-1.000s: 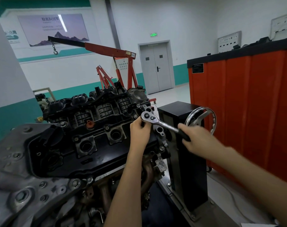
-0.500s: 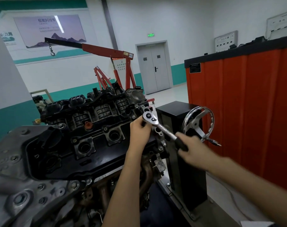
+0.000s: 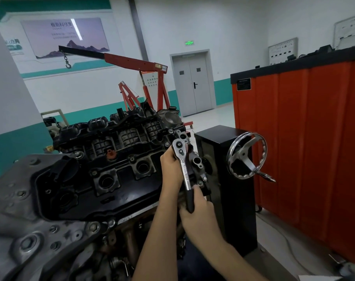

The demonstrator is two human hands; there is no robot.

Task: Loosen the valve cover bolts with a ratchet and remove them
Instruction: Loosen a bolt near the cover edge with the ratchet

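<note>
My right hand (image 3: 200, 217) is nearest to me, with its fingers wrapped round the black grip at the near end of the ratchet (image 3: 184, 169). From there the chrome shank runs away from me, almost straight up the picture and leaning slightly left. So the long axis lies near to far, with the grip end pointing back at me and the round head at the far end. My left hand (image 3: 171, 171) sits just left of the shank, curled in under the head and touching it. My fingers hide whatever the head sits on. The two hands are close together along the tool, one at each end.

The tool stands at the right-hand end of the black valve cover (image 3: 111, 196), over the engine's edge. Just beyond to the right is a black stand (image 3: 229, 191) with a chrome handwheel (image 3: 247, 157). Behind it is a red cabinet (image 3: 306, 142). Farther off are a red engine hoist (image 3: 136, 60) and a grey double door (image 3: 192, 86).
</note>
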